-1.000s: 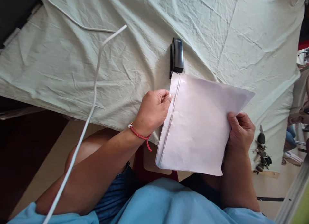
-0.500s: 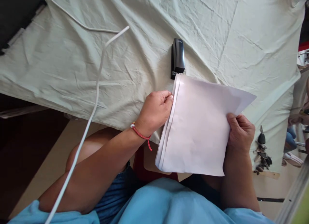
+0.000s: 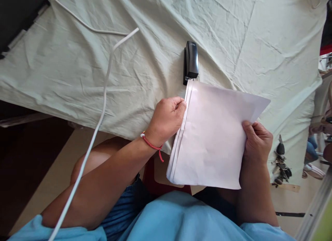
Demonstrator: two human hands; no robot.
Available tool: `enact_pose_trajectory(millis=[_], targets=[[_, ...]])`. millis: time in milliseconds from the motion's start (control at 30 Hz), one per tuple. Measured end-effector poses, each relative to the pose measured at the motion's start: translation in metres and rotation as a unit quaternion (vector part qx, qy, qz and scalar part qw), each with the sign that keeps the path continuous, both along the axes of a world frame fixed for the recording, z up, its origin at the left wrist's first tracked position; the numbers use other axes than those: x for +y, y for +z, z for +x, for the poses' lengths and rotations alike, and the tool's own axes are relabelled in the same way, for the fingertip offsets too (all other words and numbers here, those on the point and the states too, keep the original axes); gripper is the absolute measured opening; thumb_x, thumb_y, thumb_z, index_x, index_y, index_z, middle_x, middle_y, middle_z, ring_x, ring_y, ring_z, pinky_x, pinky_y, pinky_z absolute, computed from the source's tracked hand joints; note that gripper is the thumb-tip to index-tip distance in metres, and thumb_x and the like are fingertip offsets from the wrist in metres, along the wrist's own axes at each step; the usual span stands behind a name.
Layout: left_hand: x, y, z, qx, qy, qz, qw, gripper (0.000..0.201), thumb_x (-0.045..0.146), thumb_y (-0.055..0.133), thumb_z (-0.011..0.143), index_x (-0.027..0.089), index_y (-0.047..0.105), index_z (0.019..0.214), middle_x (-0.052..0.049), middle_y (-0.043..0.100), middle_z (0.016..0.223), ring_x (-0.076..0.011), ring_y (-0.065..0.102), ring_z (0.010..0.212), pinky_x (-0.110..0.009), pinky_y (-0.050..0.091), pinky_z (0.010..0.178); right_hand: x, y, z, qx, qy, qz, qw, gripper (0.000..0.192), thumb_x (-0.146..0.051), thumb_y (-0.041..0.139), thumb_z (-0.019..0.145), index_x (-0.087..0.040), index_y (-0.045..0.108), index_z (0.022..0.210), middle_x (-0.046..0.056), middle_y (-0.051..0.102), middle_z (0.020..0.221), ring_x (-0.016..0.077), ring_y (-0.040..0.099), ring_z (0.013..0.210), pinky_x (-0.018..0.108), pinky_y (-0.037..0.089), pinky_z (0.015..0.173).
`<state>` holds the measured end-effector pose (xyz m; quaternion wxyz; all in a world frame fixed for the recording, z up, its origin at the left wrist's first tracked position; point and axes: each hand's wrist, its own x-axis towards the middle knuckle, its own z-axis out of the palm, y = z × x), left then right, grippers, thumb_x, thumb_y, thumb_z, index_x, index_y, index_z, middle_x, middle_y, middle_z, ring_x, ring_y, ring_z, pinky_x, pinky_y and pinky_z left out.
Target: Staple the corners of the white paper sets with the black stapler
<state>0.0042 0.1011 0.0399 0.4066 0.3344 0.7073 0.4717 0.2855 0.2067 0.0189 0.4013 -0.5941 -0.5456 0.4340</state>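
Note:
A stack of white paper sheets (image 3: 211, 137) is held between my two hands at the table's front edge, its left edges slightly fanned. My left hand (image 3: 169, 118) pinches the stack's left edge near the upper part. On the right side, my right hand (image 3: 256, 140) grips the edge with the thumb on top and the fingers partly hidden beneath. The far right corner of the paper curls up. Just beyond the stack's upper left corner a black stapler (image 3: 192, 61) rests on the cloth.
A pale green cloth (image 3: 145, 64) with wrinkles covers the table. A white cable (image 3: 105, 92) runs across the left side. A bunch of keys (image 3: 282, 164) lies right of my right hand. A dark object (image 3: 18, 16) occupies the far left corner.
My right hand has shifted slightly left, and the paper's far right corner has moved a little inward with it. My left hand and the stapler look nearly unchanged.

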Motion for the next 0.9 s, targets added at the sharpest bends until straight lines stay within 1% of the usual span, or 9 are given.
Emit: enact_pose_trajectory(millis=[233, 533, 733, 900], targets=[[-0.0012, 0.0, -0.0008, 0.015, -0.012, 0.004, 1.0, 0.038, 0.023, 0.05, 0.1, 0.021, 0.042, 0.062, 0.005, 0.032, 0.061, -0.012, 0.032, 0.062, -0.032, 0.025, 0.061, -0.0029, 0.0051, -0.0043, -0.01, -0.005, -0.002, 1.0, 0.032, -0.047, 0.094, 0.074, -0.02, 0.077, 0.076, -0.001, 0.065, 0.074, 0.0099, 0.049, 0.061, 0.025, 0.038, 0.057], [0.0005, 0.002, -0.001, 0.032, -0.02, -0.01, 0.999, 0.036, 0.023, 0.049, 0.101, 0.02, 0.05, 0.065, 0.004, 0.037, 0.061, -0.013, 0.036, 0.062, -0.032, 0.028, 0.061, -0.0034, 0.0058, -0.0062, 0.005, -0.008, -0.014, 1.0, 0.03, -0.046, 0.096, 0.071, -0.022, 0.079, 0.077, -0.001, 0.068, 0.075, 0.0099, 0.051, 0.06, 0.025, 0.041, 0.056], [0.0, 0.0003, -0.0012, 0.032, -0.023, -0.011, 0.999, 0.032, 0.025, 0.052, 0.1, 0.02, 0.057, 0.069, 0.004, 0.04, 0.061, -0.0137, 0.036, 0.062, -0.032, 0.028, 0.061, -0.0033, 0.0055, -0.0058, -0.01, 0.0, -0.014, 1.0, 0.029, -0.047, 0.093, 0.075, -0.022, 0.079, 0.08, -0.001, 0.07, 0.078, 0.0107, 0.053, 0.06, 0.026, 0.043, 0.057], [-0.0011, -0.0003, -0.0014, 0.043, -0.031, -0.012, 0.999, 0.031, 0.025, 0.053, 0.1, 0.02, 0.058, 0.07, 0.004, 0.04, 0.061, -0.0138, 0.036, 0.062, -0.032, 0.028, 0.061, -0.0037, 0.0048, -0.0064, 0.002, -0.003, -0.014, 1.0, 0.033, -0.048, 0.095, 0.072, -0.021, 0.079, 0.082, 0.0, 0.07, 0.079, 0.0105, 0.053, 0.063, 0.025, 0.044, 0.059]])
